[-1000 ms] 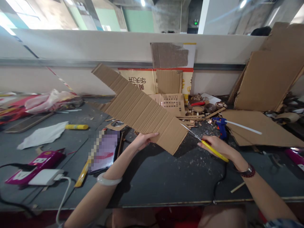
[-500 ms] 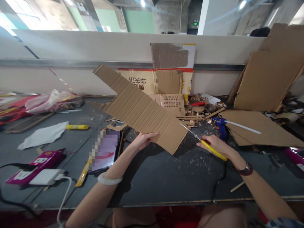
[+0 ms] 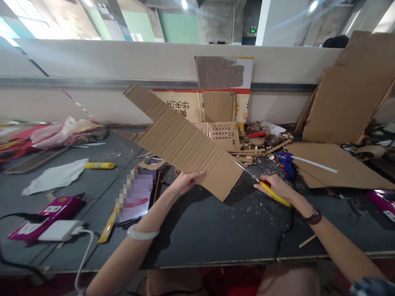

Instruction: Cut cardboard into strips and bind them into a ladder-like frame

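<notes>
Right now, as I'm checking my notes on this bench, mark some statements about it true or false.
The left hand holds the cardboard sheet by its lower edge. True.
The right hand holds a knife. False: it holds yellow-handled scissors.
The left hand grips a glue gun. False: the glue gun lies on the table beyond the right hand.
A yellow tube lies on the table's left side. True.
</notes>
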`<action>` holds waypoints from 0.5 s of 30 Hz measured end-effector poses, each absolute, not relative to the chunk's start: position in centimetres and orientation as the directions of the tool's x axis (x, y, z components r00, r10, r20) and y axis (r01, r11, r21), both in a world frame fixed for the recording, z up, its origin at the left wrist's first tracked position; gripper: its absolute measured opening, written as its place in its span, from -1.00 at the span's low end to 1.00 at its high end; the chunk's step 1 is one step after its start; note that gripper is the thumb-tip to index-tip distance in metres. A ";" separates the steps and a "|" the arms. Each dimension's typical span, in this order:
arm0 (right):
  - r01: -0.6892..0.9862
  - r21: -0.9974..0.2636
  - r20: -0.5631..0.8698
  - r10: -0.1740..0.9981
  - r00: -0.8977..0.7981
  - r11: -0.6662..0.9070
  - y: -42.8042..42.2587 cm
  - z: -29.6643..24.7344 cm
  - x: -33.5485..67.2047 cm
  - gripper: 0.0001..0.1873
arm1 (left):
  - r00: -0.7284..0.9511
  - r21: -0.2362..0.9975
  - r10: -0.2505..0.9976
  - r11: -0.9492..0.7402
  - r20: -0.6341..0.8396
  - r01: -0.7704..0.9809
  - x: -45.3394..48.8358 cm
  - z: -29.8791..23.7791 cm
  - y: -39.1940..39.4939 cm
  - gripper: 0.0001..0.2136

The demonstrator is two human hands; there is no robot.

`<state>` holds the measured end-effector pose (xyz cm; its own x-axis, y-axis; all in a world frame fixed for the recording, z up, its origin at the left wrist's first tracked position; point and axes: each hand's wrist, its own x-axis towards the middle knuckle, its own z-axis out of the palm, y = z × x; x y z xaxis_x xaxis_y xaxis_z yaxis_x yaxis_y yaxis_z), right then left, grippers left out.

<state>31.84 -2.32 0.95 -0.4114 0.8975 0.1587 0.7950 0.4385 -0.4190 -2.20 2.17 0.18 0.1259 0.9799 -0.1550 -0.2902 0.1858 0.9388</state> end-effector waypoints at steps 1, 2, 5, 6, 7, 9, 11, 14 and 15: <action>0.795 -0.421 0.156 0.898 -0.411 0.437 -2.3 1.0 31.9 -0.59 | 0.121 0.938 0.981 0.179 -0.149 -0.296 -2.1 0.2 2.2 -0.43; 0.794 -0.424 0.151 0.898 -0.413 0.437 -2.3 1.0 32.0 -0.59 | 0.115 0.938 0.983 0.172 -0.144 -0.302 -2.1 0.2 2.1 -0.45; 0.784 -0.437 0.131 0.893 -0.430 0.441 -2.2 1.5 32.2 -0.60 | 0.105 0.942 0.985 0.161 -0.135 -0.294 -1.9 0.3 2.0 -0.47; 0.779 -0.443 0.121 0.891 -0.438 0.443 -2.3 1.7 32.2 -0.61 | 0.105 0.946 0.986 0.158 -0.133 -0.283 -1.8 0.4 2.0 -0.46; 0.775 -0.449 0.109 0.888 -0.446 0.444 -2.3 1.9 32.3 -0.62 | 0.105 0.951 0.986 0.152 -0.128 -0.270 -1.8 0.4 1.9 -0.44; 0.773 -0.453 0.092 0.886 -0.455 0.444 -2.4 2.2 32.3 -0.64 | 0.119 0.960 0.986 0.139 -0.113 -0.242 -1.7 0.5 1.8 -0.42; 0.775 -0.451 0.080 0.885 -0.459 0.442 -2.6 2.4 32.4 -0.65 | 0.150 0.966 0.984 0.132 -0.100 -0.221 -1.6 0.5 1.6 -0.45; 0.783 -0.442 0.058 0.885 -0.462 0.438 -2.9 2.8 32.4 -0.65 | 0.179 0.968 0.978 0.145 -0.108 -0.204 -1.1 0.4 1.1 -0.50; 0.789 -0.434 0.050 0.886 -0.462 0.435 -3.0 2.9 32.5 -0.65 | 0.177 0.967 0.977 0.153 -0.117 -0.203 -0.9 0.4 0.9 -0.50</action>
<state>32.47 -3.03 2.91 -0.4617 0.8857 0.0496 0.7888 0.4355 -0.4337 -0.90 0.88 0.43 0.1766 0.9773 -0.1171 -0.2030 0.1526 0.9672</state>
